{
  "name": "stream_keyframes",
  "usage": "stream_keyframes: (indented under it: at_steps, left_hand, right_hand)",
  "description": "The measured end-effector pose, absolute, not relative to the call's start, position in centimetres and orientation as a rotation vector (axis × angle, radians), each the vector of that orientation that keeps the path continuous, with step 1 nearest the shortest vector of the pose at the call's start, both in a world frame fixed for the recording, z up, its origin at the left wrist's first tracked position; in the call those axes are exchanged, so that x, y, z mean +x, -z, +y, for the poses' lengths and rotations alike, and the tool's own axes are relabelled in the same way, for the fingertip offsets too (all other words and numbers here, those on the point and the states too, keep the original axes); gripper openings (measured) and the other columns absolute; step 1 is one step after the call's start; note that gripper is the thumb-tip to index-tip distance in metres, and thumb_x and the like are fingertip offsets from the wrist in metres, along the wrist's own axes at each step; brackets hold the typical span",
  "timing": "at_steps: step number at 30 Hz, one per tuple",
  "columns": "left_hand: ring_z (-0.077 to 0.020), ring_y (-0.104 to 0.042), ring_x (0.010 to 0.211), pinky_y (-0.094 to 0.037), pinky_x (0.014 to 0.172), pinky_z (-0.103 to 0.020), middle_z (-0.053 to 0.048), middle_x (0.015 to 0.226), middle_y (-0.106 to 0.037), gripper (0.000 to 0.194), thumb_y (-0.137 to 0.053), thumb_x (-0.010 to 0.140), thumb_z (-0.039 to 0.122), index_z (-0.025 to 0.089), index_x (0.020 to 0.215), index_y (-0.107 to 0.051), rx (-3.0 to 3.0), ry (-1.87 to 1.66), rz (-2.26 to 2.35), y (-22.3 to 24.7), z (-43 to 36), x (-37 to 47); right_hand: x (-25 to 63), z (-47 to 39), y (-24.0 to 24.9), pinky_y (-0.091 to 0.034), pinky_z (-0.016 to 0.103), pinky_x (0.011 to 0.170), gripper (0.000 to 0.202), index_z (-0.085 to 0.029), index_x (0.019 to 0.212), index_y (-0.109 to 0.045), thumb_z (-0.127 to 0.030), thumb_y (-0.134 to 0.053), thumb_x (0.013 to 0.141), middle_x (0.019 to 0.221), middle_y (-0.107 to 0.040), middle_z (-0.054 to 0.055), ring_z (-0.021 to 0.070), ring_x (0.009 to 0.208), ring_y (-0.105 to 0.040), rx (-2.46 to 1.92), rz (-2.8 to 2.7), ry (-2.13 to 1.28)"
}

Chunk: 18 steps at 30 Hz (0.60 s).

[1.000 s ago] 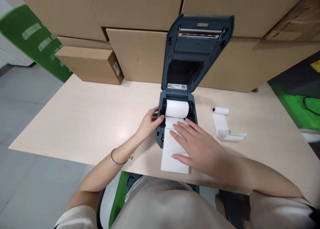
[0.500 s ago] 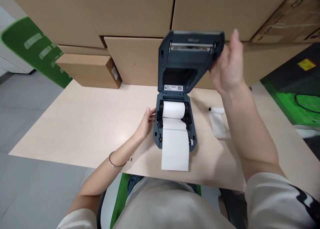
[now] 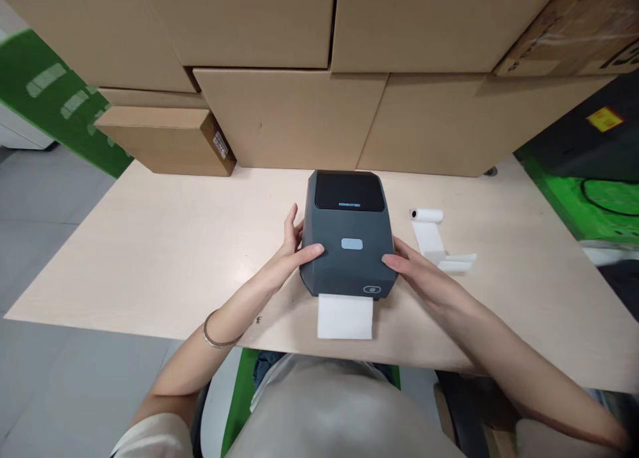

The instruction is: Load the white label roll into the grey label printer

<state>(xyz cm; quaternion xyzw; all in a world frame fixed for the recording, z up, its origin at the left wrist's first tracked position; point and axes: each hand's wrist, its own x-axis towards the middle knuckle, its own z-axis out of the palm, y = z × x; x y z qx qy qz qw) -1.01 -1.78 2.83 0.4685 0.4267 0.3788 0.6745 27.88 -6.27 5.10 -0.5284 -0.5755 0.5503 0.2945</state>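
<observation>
A dark grey label printer (image 3: 344, 265) stands on the table in front of me with its lid down. A white strip of label paper (image 3: 345, 317) sticks out of its front towards me. My left hand (image 3: 292, 251) grips the printer's left side, the thumb resting on top of the lid edge. On the opposite side my right hand (image 3: 419, 271) holds the printer, its thumb on the lid's lower right corner. The fingers of my right hand are partly hidden behind the casing. The paper roll inside is covered by the lid.
A small white paper roll (image 3: 426, 215) with an unrolled strip lies to the right on the wooden table (image 3: 164, 258). Large cardboard boxes (image 3: 289, 118) stand stacked along the back. A flat cardboard box (image 3: 160, 138) sits at the back left.
The printer's raised lid has come down and is closed. My right hand has moved down from the lid's upper edge to the printer's right side. My left thumb has come onto the lid.
</observation>
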Motion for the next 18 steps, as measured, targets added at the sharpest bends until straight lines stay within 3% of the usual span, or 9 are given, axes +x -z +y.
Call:
stream_keyframes:
  at_steps: [2, 4, 11, 15, 18]
  left_hand:
    - [-0.0418, -0.028, 0.170, -0.036, 0.134, -0.059, -0.013, 0.186, -0.023, 0.152, -0.093, 0.071, 0.069, 0.043, 0.175, 0.016, 1.080, -0.850, 0.934, -2.0, -1.8, -1.0]
    - [-0.0421, -0.025, 0.171, -0.037, 0.133, -0.059, -0.010, 0.186, -0.021, 0.150, -0.094, 0.072, 0.064, 0.046, 0.175, 0.014, 1.109, -0.853, 0.910, -1.2, -1.7, -1.1]
    - [-0.0410, -0.032, 0.168, -0.041, 0.131, -0.059, -0.008, 0.184, -0.029, 0.139, -0.092, 0.079, 0.057, 0.049, 0.176, 0.009, 1.190, -0.844, 0.835, -1.3, -1.6, -1.6]
    - [-0.0399, -0.033, 0.167, -0.040, 0.132, -0.057, -0.010, 0.185, -0.025, 0.135, -0.088, 0.084, 0.059, 0.047, 0.176, 0.011, 1.216, -0.842, 0.839, -1.5, -1.7, -1.5]
    - [-0.0412, -0.028, 0.169, -0.035, 0.134, -0.059, -0.012, 0.186, -0.020, 0.142, -0.089, 0.082, 0.062, 0.045, 0.174, 0.018, 1.211, -0.872, 0.865, -1.4, -1.9, -1.2]
  right_hand:
    - [27.2, -6.1, -5.5, -0.052, 0.061, 0.124, 0.073, -0.029, 0.155, -0.059, -0.065, -0.074, 0.093, 0.164, -0.062, 0.012, 0.0380, 0.148, -0.062, -1.301, -1.378, -1.668]
    - [26.7, -6.0, -5.6, -0.049, 0.061, 0.127, 0.077, -0.029, 0.150, -0.062, -0.063, -0.083, 0.085, 0.163, -0.063, 0.010, 0.0381, 0.150, -0.061, -1.274, -1.277, -1.729]
    - [26.3, -6.6, -4.1, -0.051, 0.058, 0.125, 0.081, -0.028, 0.152, -0.059, -0.063, -0.082, 0.082, 0.161, -0.065, 0.010, 0.0375, 0.151, -0.059, -1.298, -1.216, -1.654]
    - [26.5, -6.6, -4.0, -0.048, 0.059, 0.127, 0.077, -0.028, 0.151, -0.059, -0.061, -0.081, 0.085, 0.163, -0.063, 0.010, 0.0371, 0.153, -0.058, -1.277, -1.218, -1.672]
    - [26.8, -6.4, -4.2, -0.045, 0.062, 0.129, 0.086, -0.029, 0.161, -0.050, -0.064, -0.078, 0.087, 0.172, -0.053, 0.011, 0.0377, 0.158, -0.052, -1.310, -1.294, -1.679]
